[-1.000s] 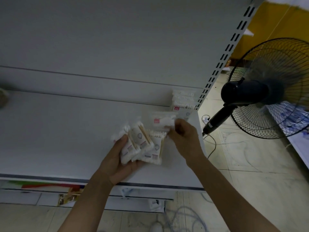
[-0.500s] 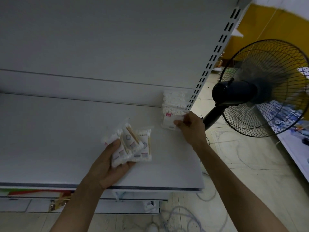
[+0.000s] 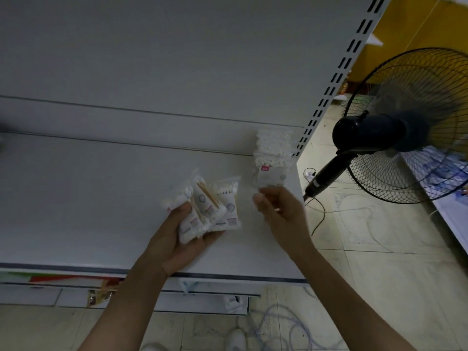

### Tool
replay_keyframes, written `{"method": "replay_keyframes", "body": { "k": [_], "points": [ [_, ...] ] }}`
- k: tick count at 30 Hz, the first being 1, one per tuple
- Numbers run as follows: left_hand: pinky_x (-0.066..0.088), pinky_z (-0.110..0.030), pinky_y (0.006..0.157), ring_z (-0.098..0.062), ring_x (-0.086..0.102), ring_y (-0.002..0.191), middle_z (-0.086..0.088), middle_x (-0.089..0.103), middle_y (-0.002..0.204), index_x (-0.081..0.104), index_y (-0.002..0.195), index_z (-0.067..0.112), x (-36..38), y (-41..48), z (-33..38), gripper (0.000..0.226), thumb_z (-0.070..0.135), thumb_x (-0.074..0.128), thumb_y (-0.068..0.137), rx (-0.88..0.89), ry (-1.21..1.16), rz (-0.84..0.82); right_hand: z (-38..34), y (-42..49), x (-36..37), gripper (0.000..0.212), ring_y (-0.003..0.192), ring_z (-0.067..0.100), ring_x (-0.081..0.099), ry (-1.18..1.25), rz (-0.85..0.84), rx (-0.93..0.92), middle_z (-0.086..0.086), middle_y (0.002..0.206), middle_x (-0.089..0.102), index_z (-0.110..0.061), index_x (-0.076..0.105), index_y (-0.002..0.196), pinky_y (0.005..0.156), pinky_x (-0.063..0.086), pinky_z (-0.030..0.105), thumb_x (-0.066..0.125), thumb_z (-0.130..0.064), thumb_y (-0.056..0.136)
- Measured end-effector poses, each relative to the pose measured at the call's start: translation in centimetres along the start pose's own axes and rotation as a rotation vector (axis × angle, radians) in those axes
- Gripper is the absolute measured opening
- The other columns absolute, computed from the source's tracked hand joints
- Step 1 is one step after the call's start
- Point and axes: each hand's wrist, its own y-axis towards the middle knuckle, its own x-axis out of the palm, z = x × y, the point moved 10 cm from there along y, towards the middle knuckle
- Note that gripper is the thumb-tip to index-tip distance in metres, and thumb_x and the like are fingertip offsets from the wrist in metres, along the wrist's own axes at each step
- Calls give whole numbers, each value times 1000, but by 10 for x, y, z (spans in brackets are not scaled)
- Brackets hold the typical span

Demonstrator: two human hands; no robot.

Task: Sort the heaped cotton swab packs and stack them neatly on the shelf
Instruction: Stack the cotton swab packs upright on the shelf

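Note:
My left hand (image 3: 177,236) holds a fanned bunch of cotton swab packs (image 3: 205,209) above the white shelf (image 3: 88,198), thumb curled over the leftmost pack. A neat stack of swab packs (image 3: 273,158) stands at the shelf's back right corner, its top pack showing a red label. My right hand (image 3: 281,211) hovers just in front of that stack, empty, fingers loosely curled, not touching it.
A black standing fan (image 3: 395,130) is close on the right, past the perforated shelf upright (image 3: 329,87). Cables (image 3: 278,328) lie on the tiled floor below. A lower shelf (image 3: 63,287) with coloured packaging shows under the front edge.
My right hand carried one pack to the corner stack, set it on top, let go and drew back toward me. My left hand kept its bunch in place.

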Motion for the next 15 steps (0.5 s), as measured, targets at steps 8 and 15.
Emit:
{"method": "replay_keyframes", "body": {
  "k": [8,15],
  "points": [
    [42,-58,98,-34,60,116,-15,60,130,57,131,9,-2,0,3,92,13,97,48,46,-36,34,6,3,9,16,77,25,68,56,-79,36,12,83,70,4,62,86,72,57,43,69,-11,85],
    [58,-52,63,-36,71,85,-18,72,104,78,87,4,-6,-9,1,74,7,99,16,59,-68,204,20,28,-46,19,76,4,67,-56,139,8,0,87,69,-7,53,93,64,51,10,69,-6,83]
  ]
}}
